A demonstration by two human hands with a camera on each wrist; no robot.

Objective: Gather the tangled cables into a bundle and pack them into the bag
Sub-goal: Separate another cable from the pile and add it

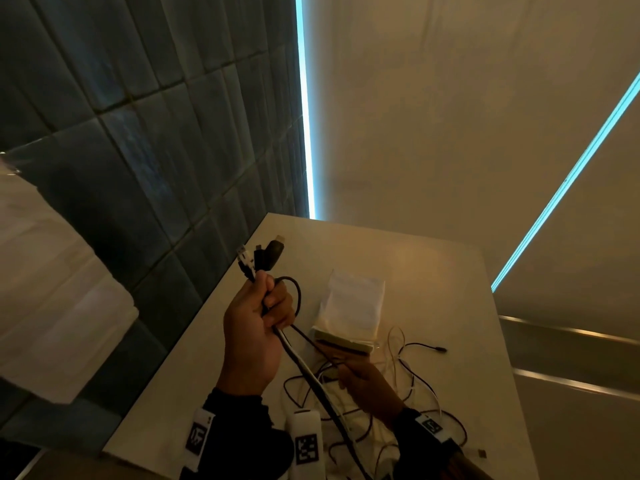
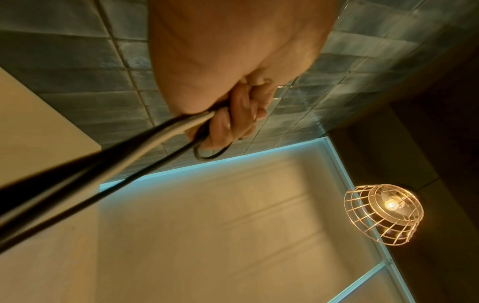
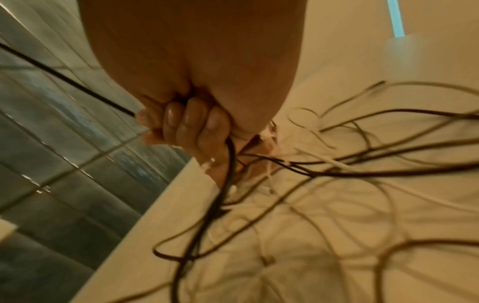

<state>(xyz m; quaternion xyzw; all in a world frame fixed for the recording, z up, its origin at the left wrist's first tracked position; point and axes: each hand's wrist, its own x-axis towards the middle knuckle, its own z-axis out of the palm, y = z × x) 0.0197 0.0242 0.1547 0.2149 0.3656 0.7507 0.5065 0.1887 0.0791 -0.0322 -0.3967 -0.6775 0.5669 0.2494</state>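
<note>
Black and white cables (image 1: 311, 372), limp and snag-prone, run from the left hand (image 1: 254, 327), clenched just below the plugs (image 1: 259, 256), down into the right hand's (image 1: 367, 382) fist; best regripped mid-length. Bag (image 1: 351, 308) lies just beyond the fingers.

1. Cables (image 3: 337, 170) smeared by motion blur in the right wrist view; plug types unreadable.
2. Right hand (image 1: 367, 386) fingertips hidden behind knuckles in the head view.
3. Bag (image 1: 353, 306) contents unseen.
</note>
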